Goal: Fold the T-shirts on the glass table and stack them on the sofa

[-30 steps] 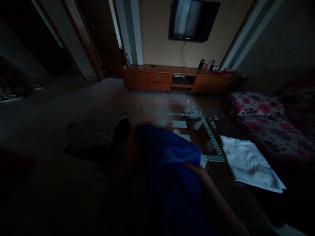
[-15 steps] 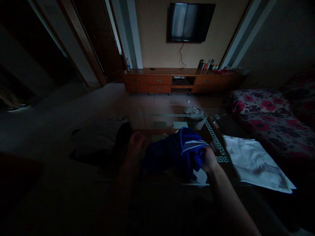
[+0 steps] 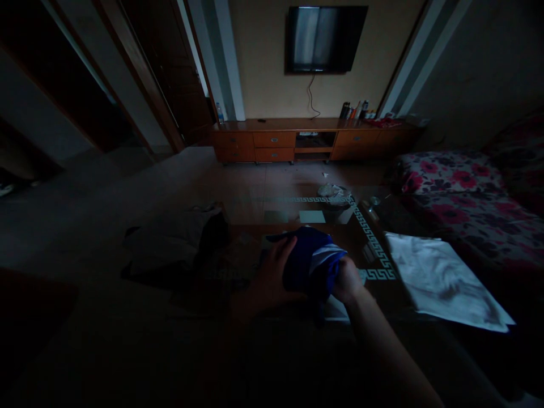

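Note:
A blue garment (image 3: pixel 304 263) with a pale grey-white stripe is bunched up between my hands, above the glass table. My right hand (image 3: pixel 349 281) is closed on its right end, with part of the cloth bulging over the fingers. Around the bundle's left side curves my left hand (image 3: pixel 276 269), its upper fingers lying along the cloth and its lower part in deep shadow. To the right, a folded white garment (image 3: pixel 446 283) lies flat at the table's edge. On the left is a dark grey and black heap of cloth (image 3: pixel 170 241).
The glass table (image 3: pixel 378 274) has a Greek-key border. Beyond it stand a wooden cabinet (image 3: pixel 274 146) with bottles on top and a wall-mounted television (image 3: pixel 327 39). A flowered sofa (image 3: pixel 463 175) is at the right. A person's foot (image 3: pixel 6 188) shows at far left.
My left hand has moved right, from beside the blue garment onto its left side. The garment is bunched more tightly, and my right hand has shifted slightly left with it.

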Available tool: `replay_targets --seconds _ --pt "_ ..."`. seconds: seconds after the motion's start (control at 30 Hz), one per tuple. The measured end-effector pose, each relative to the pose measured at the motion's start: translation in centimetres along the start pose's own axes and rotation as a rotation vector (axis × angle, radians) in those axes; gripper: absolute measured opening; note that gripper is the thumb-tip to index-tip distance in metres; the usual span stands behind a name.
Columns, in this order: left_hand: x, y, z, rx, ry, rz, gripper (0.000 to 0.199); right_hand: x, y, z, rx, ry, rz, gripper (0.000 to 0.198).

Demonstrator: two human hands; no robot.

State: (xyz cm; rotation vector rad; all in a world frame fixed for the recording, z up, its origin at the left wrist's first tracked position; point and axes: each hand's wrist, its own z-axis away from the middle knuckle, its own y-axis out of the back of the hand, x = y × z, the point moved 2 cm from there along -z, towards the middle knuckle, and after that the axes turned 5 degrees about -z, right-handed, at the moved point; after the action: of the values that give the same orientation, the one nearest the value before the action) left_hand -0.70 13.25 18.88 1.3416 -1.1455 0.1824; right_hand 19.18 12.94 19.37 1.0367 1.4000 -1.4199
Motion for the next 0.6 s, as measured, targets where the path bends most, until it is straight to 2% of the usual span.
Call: replay_targets --seconds 0.03,0.1,0.27,0.37,0.43,0.5,0.53,0.6 --pt "-0.1 -0.4 0.1 0.001 0.009 -0.031 0.135 0.0 0.1 -0.1 0.022 -0.01 -0.023 0.032" --pt "-0.1 -1.0 0.4 0.034 0.029 -0.103 0.128 -0.1 0.3 -0.2 0.051 -0.019 -0.027 0.032" --pt "-0.2 -1.5 0.1 0.073 0.049 -0.178 0.06 0.3 0.7 -0.4 0.063 -0.035 0.068 0.033" --pt "-1.1 -0.7 -0.4 0.147 0.135 -0.177 0.03 1.1 2.0 -0.6 0.122 -0.089 0.313 0.034" --pt "-2.0 -0.1 -0.5 0.234 0.249 -0.142 0.021 1.8 3.5 -0.6 0.264 -0.139 0.643 0.027" --pt "-2.8 0.4 -0.6 0.282 0.379 -0.044 0.017 2.4 4.7 -0.5 0.356 -0.182 0.916 0.031" --pt "-3.2 0.5 -0.6 0.29 0.446 0.022 0.018 2.7 4.9 -0.5 0.35 -0.189 0.967 0.036" --pt "-3.9 0.4 -0.6 0.288 0.554 0.168 0.022 2.8 4.7 -0.6 0.301 -0.13 0.934 0.041"
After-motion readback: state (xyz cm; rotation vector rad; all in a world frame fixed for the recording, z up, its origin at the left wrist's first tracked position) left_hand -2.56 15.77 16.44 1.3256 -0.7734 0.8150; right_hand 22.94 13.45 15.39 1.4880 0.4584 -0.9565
